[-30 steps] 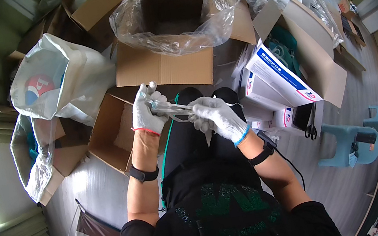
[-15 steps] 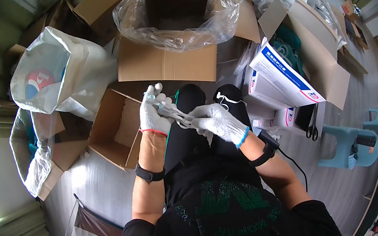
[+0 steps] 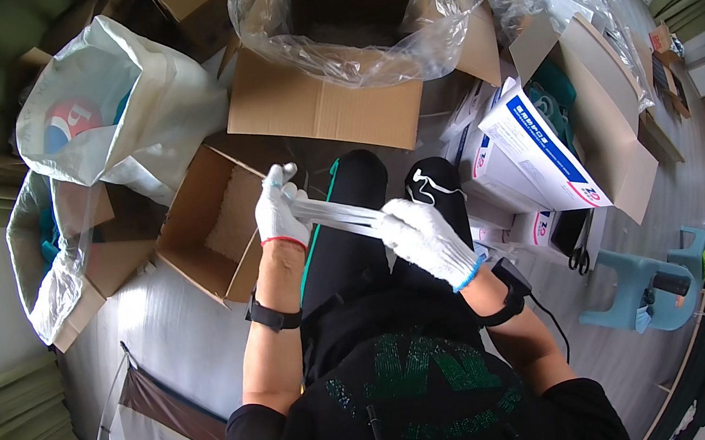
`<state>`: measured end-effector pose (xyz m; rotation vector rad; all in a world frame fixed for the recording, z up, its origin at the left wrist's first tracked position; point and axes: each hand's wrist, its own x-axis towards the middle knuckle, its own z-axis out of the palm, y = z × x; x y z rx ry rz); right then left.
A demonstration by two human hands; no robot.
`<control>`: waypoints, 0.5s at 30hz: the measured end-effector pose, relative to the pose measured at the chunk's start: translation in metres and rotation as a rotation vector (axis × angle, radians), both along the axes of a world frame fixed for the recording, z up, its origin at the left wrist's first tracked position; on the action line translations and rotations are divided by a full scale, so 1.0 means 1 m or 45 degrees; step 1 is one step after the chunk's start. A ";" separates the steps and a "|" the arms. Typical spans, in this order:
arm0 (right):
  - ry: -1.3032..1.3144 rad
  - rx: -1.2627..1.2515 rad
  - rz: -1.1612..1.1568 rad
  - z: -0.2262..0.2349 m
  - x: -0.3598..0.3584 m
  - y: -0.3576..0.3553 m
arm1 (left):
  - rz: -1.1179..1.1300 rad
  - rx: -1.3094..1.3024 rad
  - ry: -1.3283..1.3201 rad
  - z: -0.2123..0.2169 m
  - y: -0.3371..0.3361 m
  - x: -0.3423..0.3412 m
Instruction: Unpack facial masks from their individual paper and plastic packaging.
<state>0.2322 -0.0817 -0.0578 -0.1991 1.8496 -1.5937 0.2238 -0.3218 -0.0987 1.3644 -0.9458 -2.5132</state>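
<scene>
Above the dark knees [image 3: 358, 189], the gloved left hand [image 3: 280, 209] and the gloved right hand [image 3: 422, 238] are apart, each closed on one end of the white straps [image 3: 340, 216], which stretch between them, and beyond stands a cardboard box [image 3: 325, 115] with clear plastic lining [image 3: 452, 25].

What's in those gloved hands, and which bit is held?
Taut white strands: the left hand has one end of the visible stretch in its grip, the right hand the other. Their tips aren't clear.
</scene>
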 end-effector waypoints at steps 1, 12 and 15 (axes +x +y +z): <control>-0.116 -0.050 -0.098 -0.003 0.003 0.003 | 0.033 0.070 -0.009 -0.008 0.004 0.004; 0.297 0.596 0.101 -0.031 0.031 -0.008 | -0.381 0.032 -0.319 -0.086 -0.018 0.052; 0.411 0.618 0.145 -0.034 0.031 -0.015 | -0.378 0.211 -0.294 -0.101 -0.033 0.057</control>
